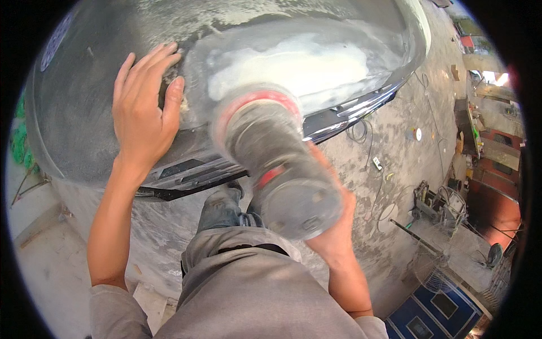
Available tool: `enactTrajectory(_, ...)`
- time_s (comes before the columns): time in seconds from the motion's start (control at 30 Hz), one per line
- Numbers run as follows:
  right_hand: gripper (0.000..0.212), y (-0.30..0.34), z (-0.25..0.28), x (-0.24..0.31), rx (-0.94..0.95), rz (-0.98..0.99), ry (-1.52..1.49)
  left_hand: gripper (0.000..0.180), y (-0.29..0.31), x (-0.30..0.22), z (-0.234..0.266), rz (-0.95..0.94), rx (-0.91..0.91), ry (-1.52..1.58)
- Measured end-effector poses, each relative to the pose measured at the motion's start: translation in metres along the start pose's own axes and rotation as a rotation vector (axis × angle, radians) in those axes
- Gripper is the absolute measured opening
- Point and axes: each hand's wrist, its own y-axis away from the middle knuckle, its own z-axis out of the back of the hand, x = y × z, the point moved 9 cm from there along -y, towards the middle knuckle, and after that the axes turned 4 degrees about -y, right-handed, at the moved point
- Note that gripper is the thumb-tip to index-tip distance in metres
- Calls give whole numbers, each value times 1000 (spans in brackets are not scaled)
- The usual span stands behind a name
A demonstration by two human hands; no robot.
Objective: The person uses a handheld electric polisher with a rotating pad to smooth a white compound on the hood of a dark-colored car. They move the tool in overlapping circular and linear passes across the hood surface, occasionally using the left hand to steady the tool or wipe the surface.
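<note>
Left to right, with the one car panel point(79, 113) as landmark: one green bundle point(20, 138) lies beyond its left edge; one left hand point(144, 104) is over its left part, open, fingers extended, thumb apart; one white patch point(305, 65) covers its middle; one power sander point(271, 150), motion-blurred, stands at its near edge; one right hand point(334, 223) is on its near side, gripping the sander; one blue case point(435, 311) sits well off its right end.

The sander is between the hands, against the right, whose fingers it mostly hides. Its red-rimmed disc faces the panel; its long axis slants from the panel toward the wearer, rightward.
</note>
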Motion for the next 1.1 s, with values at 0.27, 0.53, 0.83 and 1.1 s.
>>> enactTrajectory(0.27,45,-30,130,-66,-378,-254,-5,41,-7,-20,-9,-20,92,-126)
enactTrajectory(0.53,26,-45,161,-86,-439,-379,-55,51,-13,-33,-18,-7,123,-157)
enactTrajectory(0.83,108,-18,46,-29,135,-88,58,49,-9,-29,-17,1,147,-122)
enactTrajectory(1.1,59,-52,162,-73,-253,-72,71,74,-7,-90,-52,-193,353,-74)
